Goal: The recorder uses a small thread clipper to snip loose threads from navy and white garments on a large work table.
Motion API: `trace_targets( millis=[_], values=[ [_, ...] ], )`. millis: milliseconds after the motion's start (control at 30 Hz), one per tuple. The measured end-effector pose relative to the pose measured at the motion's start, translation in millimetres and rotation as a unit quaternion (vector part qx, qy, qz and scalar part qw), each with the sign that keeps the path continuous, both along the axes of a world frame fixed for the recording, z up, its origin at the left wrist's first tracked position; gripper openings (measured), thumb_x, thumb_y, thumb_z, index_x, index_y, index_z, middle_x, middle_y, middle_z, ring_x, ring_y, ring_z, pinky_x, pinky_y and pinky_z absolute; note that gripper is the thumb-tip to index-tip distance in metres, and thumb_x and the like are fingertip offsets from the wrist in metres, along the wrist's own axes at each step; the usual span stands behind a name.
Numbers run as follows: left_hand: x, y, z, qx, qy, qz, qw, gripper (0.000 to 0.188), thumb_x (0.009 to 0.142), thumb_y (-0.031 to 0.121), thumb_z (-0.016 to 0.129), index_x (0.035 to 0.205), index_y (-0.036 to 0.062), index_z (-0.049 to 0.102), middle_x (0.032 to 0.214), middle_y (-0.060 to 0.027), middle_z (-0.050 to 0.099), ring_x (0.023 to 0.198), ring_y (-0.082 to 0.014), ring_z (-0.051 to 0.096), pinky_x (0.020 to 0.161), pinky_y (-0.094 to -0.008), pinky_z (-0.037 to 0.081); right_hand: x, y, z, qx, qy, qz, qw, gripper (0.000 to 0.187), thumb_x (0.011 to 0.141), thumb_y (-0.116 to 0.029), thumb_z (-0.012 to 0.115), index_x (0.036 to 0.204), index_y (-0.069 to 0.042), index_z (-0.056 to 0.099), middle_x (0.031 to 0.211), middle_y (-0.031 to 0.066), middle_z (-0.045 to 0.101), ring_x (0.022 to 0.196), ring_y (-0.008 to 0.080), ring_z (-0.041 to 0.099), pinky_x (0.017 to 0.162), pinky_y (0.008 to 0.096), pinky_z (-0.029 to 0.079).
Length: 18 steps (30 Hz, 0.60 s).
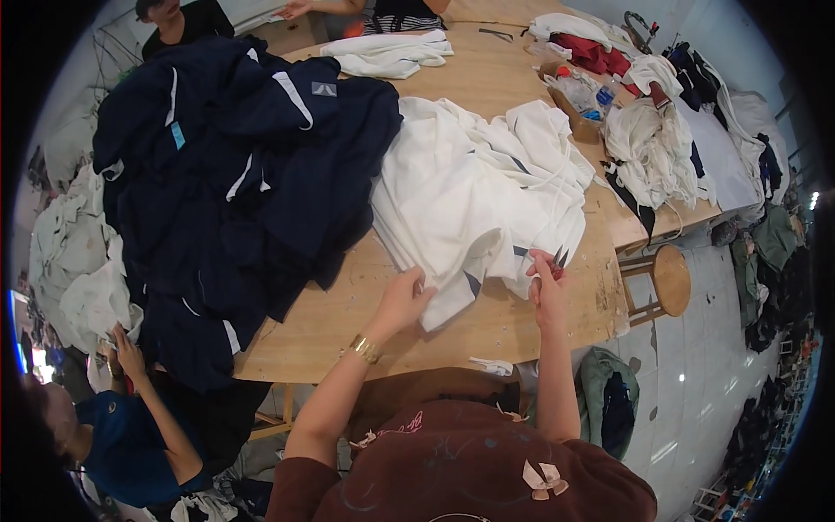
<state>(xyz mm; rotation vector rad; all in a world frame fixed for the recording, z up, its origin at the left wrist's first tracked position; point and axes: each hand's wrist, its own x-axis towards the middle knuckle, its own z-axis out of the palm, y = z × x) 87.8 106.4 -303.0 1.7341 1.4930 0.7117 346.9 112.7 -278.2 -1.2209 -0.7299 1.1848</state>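
In the head view, the left hand (398,304), fingertips clamped, pinches a white fabric garment (444,187) at one o'clock; the right hand (548,296), near four, curls around red-handled metal snips (557,271). Bare wood separates garment from the pale table's (313,348) edge at six; navy fabric garments (252,183) crowd ten.

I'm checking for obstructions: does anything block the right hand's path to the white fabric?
Nothing visible does: the right hand, holding red snips, is at the near right edge of the white fabric. The navy garments lie to the left.
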Motion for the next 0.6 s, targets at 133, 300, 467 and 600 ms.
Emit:
trace_targets(
  millis=[133,300,467,600],
  values=[
    [-24.8,-16.2,15.4,-0.014,-0.044,0.007,0.999,0.022,0.076,0.017,0.066,0.075,0.0016,0.050,0.060,-0.0106,0.051,0.057,-0.0262,0.054,0.056,-0.0341,0.043,-31.4,6.9,-4.1,0.031,-0.153,-0.002,0.988,0.017,0.086,-0.015,0.061,0.095,-0.002,0.064,0.066,-0.0014,0.057,0.050,0.0017,0.046,0.046,0.0179,0.033],
    [-38.3,-4.1,18.0,0.162,0.054,0.024,0.985,0.036,0.072,0.018,0.072,0.101,0.0035,0.056,0.100,-0.0153,0.055,0.096,-0.0292,0.054,0.080,-0.0350,0.044,-78.7,7.8,-10.4,0.063,-0.191,0.083,0.976,0.019,0.081,-0.014,0.066,0.097,-0.004,0.063,0.075,-0.0012,0.060,0.060,0.0033,0.051,0.051,0.0175,0.035],
    [-104.5,60.9,45.9,0.251,0.461,0.061,0.849,0.069,0.062,0.031,0.075,0.125,0.0206,0.050,0.145,-0.0124,0.024,0.132,-0.0406,0.018,0.105,-0.0552,0.020,-101.5,19.6,-22.4,0.264,-0.455,0.256,0.811,0.039,0.075,-0.019,0.069,0.112,-0.014,0.056,0.110,0.0049,0.059,0.068,0.0141,0.063,0.052,0.0266,0.047],
    [-204.0,101.0,82.0,0.163,0.619,0.235,0.731,0.051,0.073,0.035,0.067,0.121,0.0256,0.052,0.145,-0.0070,0.027,0.132,-0.0452,0.017,0.099,-0.0654,0.021,-67.8,52.0,-59.7,0.286,-0.592,0.221,0.720,0.044,0.072,-0.010,0.067,0.115,-0.017,0.056,0.123,0.0045,0.054,0.077,0.0214,0.065,0.062,0.0312,0.052]
  ],
)
